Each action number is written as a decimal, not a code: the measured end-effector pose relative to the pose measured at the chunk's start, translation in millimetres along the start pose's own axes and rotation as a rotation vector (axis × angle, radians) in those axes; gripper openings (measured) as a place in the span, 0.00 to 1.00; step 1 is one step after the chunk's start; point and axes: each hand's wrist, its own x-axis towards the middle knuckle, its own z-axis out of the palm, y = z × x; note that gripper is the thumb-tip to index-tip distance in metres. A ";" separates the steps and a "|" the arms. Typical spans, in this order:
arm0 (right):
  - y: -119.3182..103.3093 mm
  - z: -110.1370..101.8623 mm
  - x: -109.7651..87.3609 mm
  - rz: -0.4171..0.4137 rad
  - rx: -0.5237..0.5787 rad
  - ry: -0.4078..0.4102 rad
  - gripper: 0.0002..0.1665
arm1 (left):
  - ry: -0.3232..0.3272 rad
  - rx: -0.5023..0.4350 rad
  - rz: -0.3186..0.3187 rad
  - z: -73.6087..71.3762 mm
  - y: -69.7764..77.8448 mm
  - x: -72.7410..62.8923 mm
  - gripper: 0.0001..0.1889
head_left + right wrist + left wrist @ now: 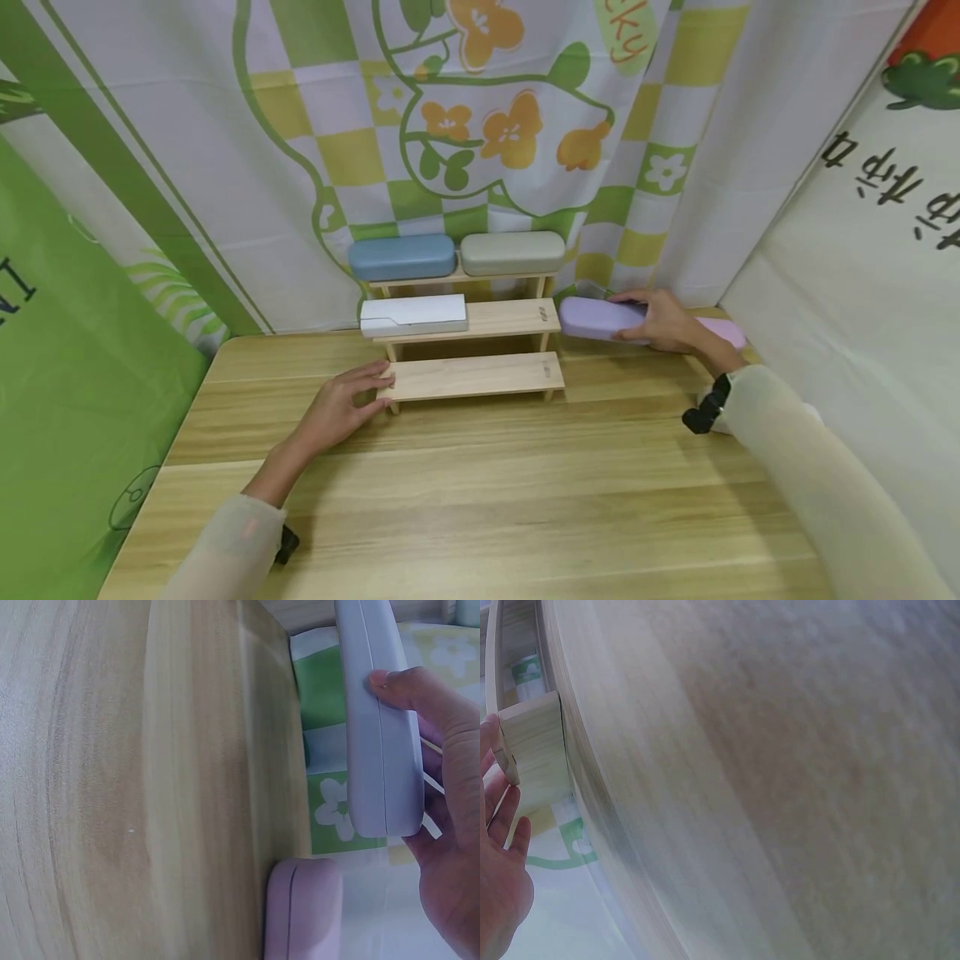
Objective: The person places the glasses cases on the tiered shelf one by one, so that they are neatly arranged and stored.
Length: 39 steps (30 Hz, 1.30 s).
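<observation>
My right hand point(666, 321) grips a lavender glasses case point(596, 318) by its right end, just right of the stand's middle step. The right wrist view shows the thumb on one long side of the case and the fingers behind it. My left hand point(341, 408) holds the left end of the bottom step of a wooden three-step display stand point(472, 377), thumb at its front. On the top step sit a blue glasses case point(402, 257) and a grey-green glasses case point(513, 253). A white case with a flap point(414, 312) lies on the left of the middle step.
A pink glasses case point(304, 911) lies on the table point(480, 492) near its right edge, partly behind my right wrist in the head view. Printed curtains point(517, 150) hang right behind the stand, with more cloth along both sides.
</observation>
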 end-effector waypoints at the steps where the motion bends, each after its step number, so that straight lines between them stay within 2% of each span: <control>1: -1.5 -1.4 -0.8 0.009 0.008 0.004 0.39 | -0.001 -0.003 -0.003 -0.2 0.5 0.1 0.19; 5: -6.2 -6.7 -3.0 0.029 0.011 0.026 0.39 | -0.008 -0.006 -0.010 -0.6 1.2 0.0 0.19; 11: -10.1 -14.4 -5.9 0.003 0.006 0.066 0.38 | -0.002 0.006 -0.003 0.5 -0.8 -0.3 0.19; 23: -26.4 -25.5 -5.0 -0.099 -0.033 0.114 0.37 | 0.013 0.009 0.010 0.8 -0.8 0.2 0.19; 39: -60.6 -13.4 9.5 -0.239 -0.039 0.101 0.38 | 0.012 0.016 0.007 2.7 -2.3 -0.3 0.20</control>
